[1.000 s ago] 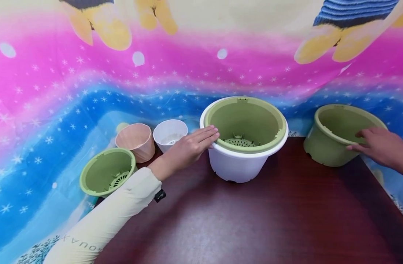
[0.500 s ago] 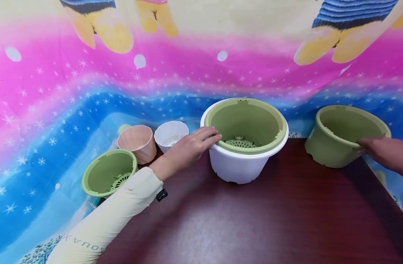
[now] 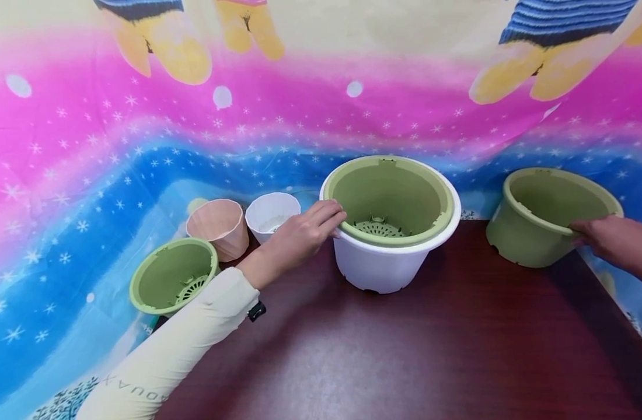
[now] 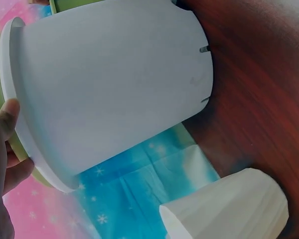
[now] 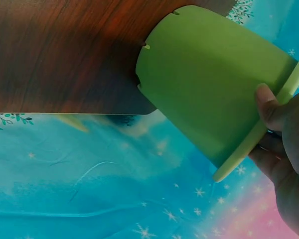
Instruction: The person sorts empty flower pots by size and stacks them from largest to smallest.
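Note:
A large green flowerpot point(image 3: 386, 195) sits inside a white flowerpot point(image 3: 381, 268) on the dark table point(image 3: 405, 350). My left hand point(image 3: 305, 230) grips the left side of their rims, fingers over the green rim. Seen from the left wrist, the thumb point(image 4: 10, 112) is on the white rim; part of the grip lies behind it. Another green flowerpot point(image 3: 528, 230) stands at the right. My right hand point(image 3: 617, 239) pinches its near right rim, the thumb outside, as the right wrist view shows; some fingers are hidden behind the rim.
On the left are a smaller green flowerpot point(image 3: 171, 277) at the table's edge, a pink flowerpot point(image 3: 218, 230) and a small white flowerpot point(image 3: 274, 213). The left forearm passes just in front of these. A printed cloth point(image 3: 300, 105) hangs behind and beside the table.
My right hand has gone from reaching above the right flowerpot to gripping its rim. The inner green flowerpot has shifted slightly left within the white one; the left hand stays at the rims.

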Motion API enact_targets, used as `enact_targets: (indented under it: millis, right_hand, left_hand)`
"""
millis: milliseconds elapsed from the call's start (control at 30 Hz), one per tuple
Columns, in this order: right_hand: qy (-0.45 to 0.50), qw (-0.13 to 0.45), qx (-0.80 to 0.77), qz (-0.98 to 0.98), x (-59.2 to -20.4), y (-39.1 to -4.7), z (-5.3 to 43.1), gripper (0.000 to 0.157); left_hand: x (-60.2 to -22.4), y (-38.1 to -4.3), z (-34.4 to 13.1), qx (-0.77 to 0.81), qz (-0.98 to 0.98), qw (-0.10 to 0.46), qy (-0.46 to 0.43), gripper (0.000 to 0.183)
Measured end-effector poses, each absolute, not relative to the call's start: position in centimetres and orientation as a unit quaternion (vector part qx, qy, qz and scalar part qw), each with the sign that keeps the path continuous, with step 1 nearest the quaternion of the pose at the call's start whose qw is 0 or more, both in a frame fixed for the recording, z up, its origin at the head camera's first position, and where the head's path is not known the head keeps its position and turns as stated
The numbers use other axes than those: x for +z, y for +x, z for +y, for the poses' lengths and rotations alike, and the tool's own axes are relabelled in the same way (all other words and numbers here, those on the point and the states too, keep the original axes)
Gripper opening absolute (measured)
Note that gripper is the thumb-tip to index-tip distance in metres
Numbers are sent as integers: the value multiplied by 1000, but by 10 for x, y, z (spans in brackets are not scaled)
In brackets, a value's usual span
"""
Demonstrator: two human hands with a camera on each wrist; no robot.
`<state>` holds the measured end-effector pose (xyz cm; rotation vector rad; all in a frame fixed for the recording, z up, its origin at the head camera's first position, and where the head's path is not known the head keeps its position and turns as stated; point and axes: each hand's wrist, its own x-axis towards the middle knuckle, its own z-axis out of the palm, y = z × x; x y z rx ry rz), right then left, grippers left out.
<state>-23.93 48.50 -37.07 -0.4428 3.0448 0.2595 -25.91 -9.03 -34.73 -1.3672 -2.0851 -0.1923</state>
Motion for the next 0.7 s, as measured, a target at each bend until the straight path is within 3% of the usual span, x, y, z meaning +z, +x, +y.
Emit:
enact_targets:
  millis: [100, 267, 700]
  right_hand:
    - [-151, 29, 77, 985, -371, -241, 483, 3]
    - [-147, 40, 68, 986, -371, -242, 480, 16]
    - [-134, 36, 41, 990, -376, -242, 477, 13]
  left_hand:
    - [-350, -259, -93, -77, -793, 315, -515, 38]
    - [-351, -260, -94, -65, -792, 319, -516, 41]
    - [-354, -258, -95, -59, -799, 303, -516, 44]
